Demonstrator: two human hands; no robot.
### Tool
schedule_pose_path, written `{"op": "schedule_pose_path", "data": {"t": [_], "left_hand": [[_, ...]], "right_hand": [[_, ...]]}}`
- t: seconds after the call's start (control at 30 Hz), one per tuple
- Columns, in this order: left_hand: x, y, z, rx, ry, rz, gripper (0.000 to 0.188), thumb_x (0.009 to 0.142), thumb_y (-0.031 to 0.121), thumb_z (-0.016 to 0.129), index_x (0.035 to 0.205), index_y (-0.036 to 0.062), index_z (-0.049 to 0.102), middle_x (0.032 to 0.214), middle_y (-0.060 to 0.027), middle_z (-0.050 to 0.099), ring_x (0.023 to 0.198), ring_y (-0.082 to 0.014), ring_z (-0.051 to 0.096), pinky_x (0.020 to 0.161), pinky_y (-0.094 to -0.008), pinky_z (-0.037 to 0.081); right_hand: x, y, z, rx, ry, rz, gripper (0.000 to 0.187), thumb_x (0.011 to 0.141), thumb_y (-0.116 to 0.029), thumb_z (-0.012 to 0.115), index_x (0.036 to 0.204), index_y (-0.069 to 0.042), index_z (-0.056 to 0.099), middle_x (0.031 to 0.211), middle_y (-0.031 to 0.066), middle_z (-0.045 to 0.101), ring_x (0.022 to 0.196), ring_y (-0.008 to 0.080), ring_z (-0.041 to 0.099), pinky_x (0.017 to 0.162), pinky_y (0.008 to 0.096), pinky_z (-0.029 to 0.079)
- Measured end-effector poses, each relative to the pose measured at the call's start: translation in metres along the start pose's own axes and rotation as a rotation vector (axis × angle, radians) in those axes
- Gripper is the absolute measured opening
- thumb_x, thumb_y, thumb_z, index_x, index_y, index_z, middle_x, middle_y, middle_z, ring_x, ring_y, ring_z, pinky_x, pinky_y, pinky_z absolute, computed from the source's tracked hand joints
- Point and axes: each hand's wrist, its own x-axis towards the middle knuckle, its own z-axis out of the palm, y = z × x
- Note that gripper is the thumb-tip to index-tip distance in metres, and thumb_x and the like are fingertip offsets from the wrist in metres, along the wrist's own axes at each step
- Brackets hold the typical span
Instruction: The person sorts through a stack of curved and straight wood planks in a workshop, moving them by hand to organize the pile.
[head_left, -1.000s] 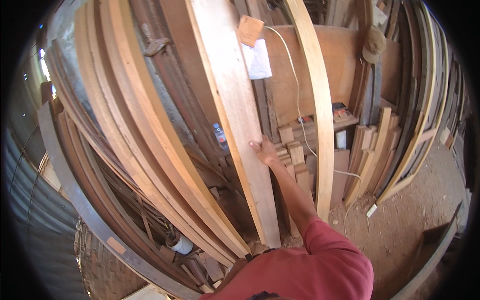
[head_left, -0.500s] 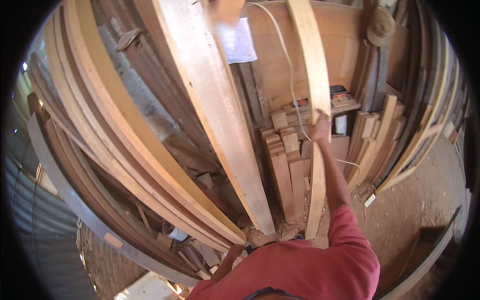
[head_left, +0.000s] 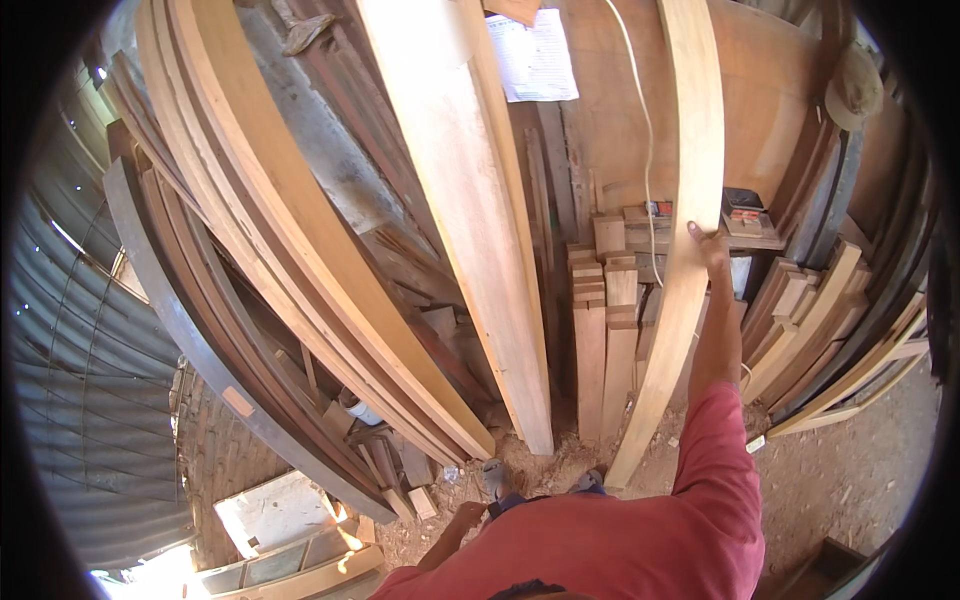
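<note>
A long pale wooden plank [head_left: 692, 130] stands on end, its lower end on the ground near my feet, leaning a little to the right at the top. My right hand [head_left: 710, 245] grips its right edge, thumb on the face turned toward me, fingers hidden behind. My left hand [head_left: 464, 518] hangs low beside my body with nothing visible in it, fingers loosely bent. Nearest to it are my feet and a small wood offcut [head_left: 423, 502]. Another wide, light plank [head_left: 480, 250] stands upright left of the held one.
Several long boards [head_left: 290, 230] lean at the left, beside a grey metal-like beam [head_left: 160, 290]. Short wood blocks [head_left: 590, 340] stand stacked behind the held plank, with more timber [head_left: 800, 310] at the right. A white cable [head_left: 645, 120] hangs behind. Sawdust covers the ground [head_left: 840, 460].
The view has shifted left, so most things appear farther right. My right hand keeps its grip on the plank. My left hand now shows lower, apart from the leaning boards.
</note>
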Motion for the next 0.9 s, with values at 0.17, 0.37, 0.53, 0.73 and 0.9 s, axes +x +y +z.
{"op": "schedule_pose_path", "data": {"t": [0.17,0.37,0.53,0.73,0.9], "left_hand": [[0.010,-0.001,0.018,0.976,-0.086,0.420,0.027,0.092,0.031,0.063,0.091,0.0058,0.073,0.082,-0.0121,0.071,0.073,-0.0244,0.069,0.063,-0.0343,0.054],[0.061,0.083,0.036,0.528,-0.048,0.299,0.029,0.093,0.032,0.062,0.105,0.0061,0.069,0.103,-0.0177,0.073,0.093,-0.0323,0.071,0.075,-0.0384,0.056],[0.091,0.201,0.082,0.300,-0.043,0.544,0.043,0.094,0.032,0.067,0.119,-0.0028,0.062,0.106,-0.0154,0.071,0.100,-0.0186,0.068,0.086,-0.0340,0.053],[0.071,0.359,0.132,0.126,-0.269,0.819,0.051,0.096,0.022,0.068,0.135,-0.0026,0.049,0.128,-0.0175,0.063,0.119,-0.0216,0.062,0.100,-0.0343,0.050],[0.044,0.481,0.161,0.070,-0.289,1.075,0.065,0.093,0.023,0.072,0.145,0.0014,0.039,0.130,-0.0179,0.058,0.119,-0.0269,0.061,0.104,-0.0394,0.048]], "right_hand": [[-0.030,-0.026,-0.003,0.207,-0.114,0.170,0.039,0.086,-0.013,0.081,0.120,-0.001,0.067,0.105,0.0080,0.074,0.088,0.0152,0.069,0.078,0.0321,0.057],[-0.054,-0.069,-0.029,0.027,-0.205,0.225,0.042,0.082,-0.011,0.083,0.119,0.001,0.067,0.102,0.0097,0.075,0.084,0.0152,0.070,0.070,0.0310,0.057],[-0.094,-0.112,-0.059,0.119,-0.256,0.268,0.038,0.081,-0.014,0.084,0.113,0.003,0.071,0.101,0.0106,0.075,0.086,0.0171,0.071,0.076,0.0309,0.057],[-0.140,-0.153,-0.079,0.232,-0.369,0.224,0.050,0.078,-0.019,0.086,0.119,0.002,0.068,0.110,0.0085,0.073,0.102,0.0167,0.066,0.095,0.0322,0.051],[-0.178,-0.177,-0.091,0.342,-0.412,0.217,0.048,0.079,-0.015,0.085,0.122,0.002,0.069,0.114,0.0096,0.072,0.104,0.0169,0.065,0.097,0.0322,0.049]]}}
